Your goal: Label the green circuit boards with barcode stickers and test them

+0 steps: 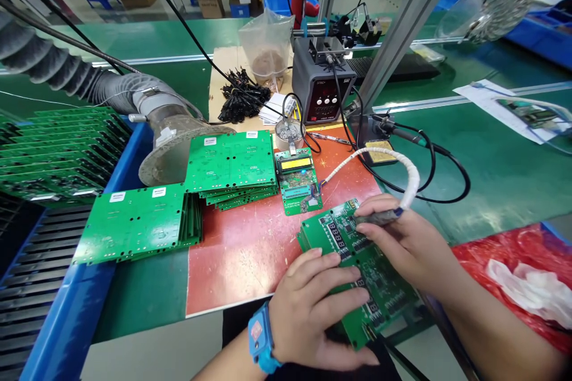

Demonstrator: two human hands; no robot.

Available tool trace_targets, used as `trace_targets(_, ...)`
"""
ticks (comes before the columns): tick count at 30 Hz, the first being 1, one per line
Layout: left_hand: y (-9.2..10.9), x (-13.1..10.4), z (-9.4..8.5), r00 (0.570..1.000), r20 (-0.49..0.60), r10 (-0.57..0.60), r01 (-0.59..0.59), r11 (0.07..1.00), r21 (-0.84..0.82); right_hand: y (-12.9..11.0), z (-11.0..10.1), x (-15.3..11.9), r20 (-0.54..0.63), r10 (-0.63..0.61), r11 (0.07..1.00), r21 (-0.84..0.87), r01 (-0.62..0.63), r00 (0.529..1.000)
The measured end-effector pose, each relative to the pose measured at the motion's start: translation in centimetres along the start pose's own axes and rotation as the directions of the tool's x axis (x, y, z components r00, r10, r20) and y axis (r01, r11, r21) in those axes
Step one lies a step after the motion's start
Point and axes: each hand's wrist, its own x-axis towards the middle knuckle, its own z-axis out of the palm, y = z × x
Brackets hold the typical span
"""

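Note:
Green circuit boards (319, 235) with digit displays lie stacked at the table's front edge, tilted toward me. My left hand (319, 300), with a blue watch at the wrist, rests on the top board, fingers spread. My right hand (402, 238) pinches a dark probe (379, 218) whose tip meets the board's upper part, near a chip. A white wrapped cable (409, 169) runs from the probe to a small board (297, 181) with a lit yellow screen. Behind the left hand, two piles of green boards (230, 161) (131, 223) lie face down.
A grey fume hose (165, 131) opens beside the piles. Blue crates (84, 309) of boards stand at left. Behind are a soldering station (319, 80), black cables (241, 98) and a clear bag (267, 47). A red bag (518, 262) lies at right; a metal post (402, 30) slants upward.

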Motion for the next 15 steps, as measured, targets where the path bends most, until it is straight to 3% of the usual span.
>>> trace_targets(9, 0.5, 0.8, -1.5, 0.983, 0.182, 0.001, -0.009, 0.999, 0.043, 0.1, 0.0, -0.1, -0.001, -0.003, 1.000, -0.005, 0.003, 1.000)
trace_targets(15, 0.6, 0.8, -1.4, 0.985, 0.172, -0.001, -0.004, 1.000, 0.029, 0.2, 0.1, -0.1, -0.018, -0.028, 1.000, -0.011, 0.028, 0.999)
